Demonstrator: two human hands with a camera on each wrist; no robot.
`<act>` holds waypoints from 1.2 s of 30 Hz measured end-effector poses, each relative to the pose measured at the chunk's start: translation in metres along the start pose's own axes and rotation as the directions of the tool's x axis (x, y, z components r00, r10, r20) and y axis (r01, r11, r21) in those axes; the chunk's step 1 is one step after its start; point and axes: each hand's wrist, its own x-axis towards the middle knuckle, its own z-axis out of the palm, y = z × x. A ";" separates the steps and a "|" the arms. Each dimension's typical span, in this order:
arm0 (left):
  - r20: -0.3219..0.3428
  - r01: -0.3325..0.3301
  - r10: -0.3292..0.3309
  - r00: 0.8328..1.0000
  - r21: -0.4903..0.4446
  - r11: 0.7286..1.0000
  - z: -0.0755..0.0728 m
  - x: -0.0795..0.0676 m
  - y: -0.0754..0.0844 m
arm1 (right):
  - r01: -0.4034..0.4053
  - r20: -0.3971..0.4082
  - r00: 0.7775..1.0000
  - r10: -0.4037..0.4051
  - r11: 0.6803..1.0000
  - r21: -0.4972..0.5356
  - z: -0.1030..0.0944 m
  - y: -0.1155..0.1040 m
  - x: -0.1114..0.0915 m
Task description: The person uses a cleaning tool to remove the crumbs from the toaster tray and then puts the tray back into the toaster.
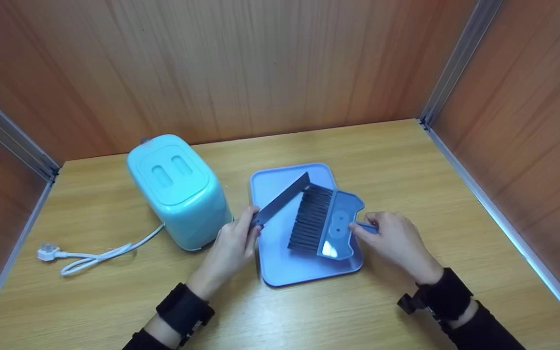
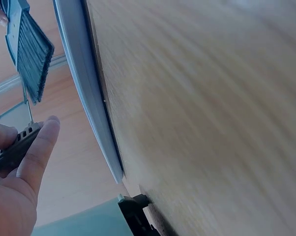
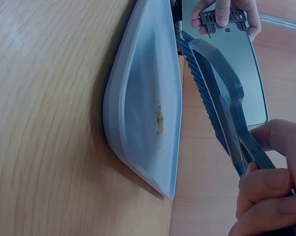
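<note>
In the head view my left hand pinches the dark, slotted end of a thin, flat metal crumb tray, which is tilted on edge above a blue tray. My right hand grips the handle of a blue hand brush. The dark bristles point left, towards the crumb tray; whether they touch it I cannot tell. In the right wrist view, a small heap of brownish crumbs lies in the blue tray, and the crumb tray's broad face shows behind the brush.
A turquoise toaster with a lidded top stands left of the blue tray. Its white cord and plug lie on the wooden table. Wood panels enclose the back and sides.
</note>
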 end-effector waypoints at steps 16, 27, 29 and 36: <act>-0.065 -0.052 0.054 0.996 0.032 0.998 0.002 0.001 -0.004 | 0.100 -0.056 0.993 -0.100 0.995 -0.005 -0.008 -0.008 -0.007; -0.046 -0.028 0.029 0.999 0.015 0.999 0.001 0.001 -0.002 | 0.035 -0.089 0.995 -0.036 0.999 -0.019 -0.003 0.001 -0.003; -0.037 -0.016 0.016 0.999 0.012 1.000 0.001 0.002 -0.002 | 0.018 -0.063 0.998 -0.018 1.000 -0.010 -0.001 0.002 -0.003; -0.052 -0.032 0.033 0.998 0.029 0.999 0.002 0.001 -0.003 | -0.010 -0.001 1.000 0.010 1.000 -0.007 0.000 0.003 -0.005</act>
